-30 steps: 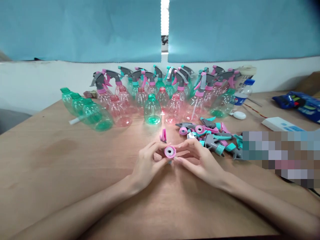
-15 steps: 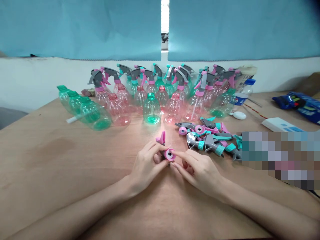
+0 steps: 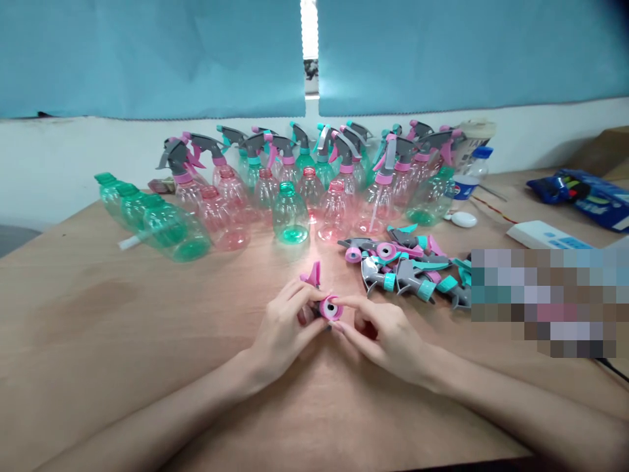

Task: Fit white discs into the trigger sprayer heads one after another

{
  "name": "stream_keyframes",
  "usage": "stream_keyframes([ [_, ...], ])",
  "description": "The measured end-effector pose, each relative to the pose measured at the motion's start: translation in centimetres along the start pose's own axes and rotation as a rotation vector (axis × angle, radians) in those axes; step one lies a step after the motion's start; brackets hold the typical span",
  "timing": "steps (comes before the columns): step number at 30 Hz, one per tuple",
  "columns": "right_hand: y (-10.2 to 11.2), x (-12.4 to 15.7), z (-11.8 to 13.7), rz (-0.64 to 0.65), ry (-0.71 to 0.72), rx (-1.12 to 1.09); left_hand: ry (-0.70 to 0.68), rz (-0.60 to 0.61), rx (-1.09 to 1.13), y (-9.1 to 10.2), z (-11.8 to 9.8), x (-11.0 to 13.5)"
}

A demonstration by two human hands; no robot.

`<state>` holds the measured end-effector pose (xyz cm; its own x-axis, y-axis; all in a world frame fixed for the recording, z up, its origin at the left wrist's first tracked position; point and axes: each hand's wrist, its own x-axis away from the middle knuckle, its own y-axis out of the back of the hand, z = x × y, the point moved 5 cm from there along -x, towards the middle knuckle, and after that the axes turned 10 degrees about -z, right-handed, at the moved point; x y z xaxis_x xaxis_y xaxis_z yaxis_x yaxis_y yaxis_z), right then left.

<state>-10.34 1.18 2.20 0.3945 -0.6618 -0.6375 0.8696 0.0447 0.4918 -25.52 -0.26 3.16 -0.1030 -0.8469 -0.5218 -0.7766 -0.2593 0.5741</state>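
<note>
Low over the wooden table (image 3: 98, 341), my left hand (image 3: 285, 324) grips a spray trigger head (image 3: 324, 303) with a pink screw collar and a pink trigger pointing up. My right hand (image 3: 386, 328) pinches the collar from the right with thumb and forefinger. Just right of my hands lies a pile of loose grey, pink and teal trigger heads (image 3: 403, 262). Behind them stand several clear pink and green bottles (image 3: 289, 213), some topped with trigger heads.
Green bottles (image 3: 157, 219) lie on their sides at the left. At the back right are a water bottle (image 3: 469, 177), a white oval object (image 3: 463, 219), a white box (image 3: 545, 235) and a blue packet (image 3: 584, 193). A blurred patch covers the right side. Blue curtains hang behind.
The trigger head has turned so its collar faces more to the right, and my right fingers shifted from beside it to pinching the collar. The view has drifted slightly.
</note>
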Motion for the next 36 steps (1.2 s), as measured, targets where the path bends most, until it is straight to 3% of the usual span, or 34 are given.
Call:
stream_keyframes([
  [6, -0.1, 0.0, -0.3, -0.003, -0.047, -0.077, 0.019, -0.009, -0.006, 0.1, 0.1, 0.0],
  [12, 0.0, -0.4, -0.4, 0.010, -0.076, -0.110, -0.131, -0.030, -0.044, 0.0, -0.6, 0.1],
  [21, 1.0, -1.3, 0.5, 0.048, 0.144, 0.029, -0.246, -0.068, -0.086, -0.1, -1.1, 0.2],
  [31, 0.8, -1.3, 0.0, 0.108, 0.113, 0.054, -0.192, -0.009, -0.089, -0.3, -0.9, 0.0],
  [36, 1.0, -1.1, 1.0, 0.075, 0.160, 0.047, -0.010, 0.002, -0.139, 0.5, 0.6, -0.7],
])
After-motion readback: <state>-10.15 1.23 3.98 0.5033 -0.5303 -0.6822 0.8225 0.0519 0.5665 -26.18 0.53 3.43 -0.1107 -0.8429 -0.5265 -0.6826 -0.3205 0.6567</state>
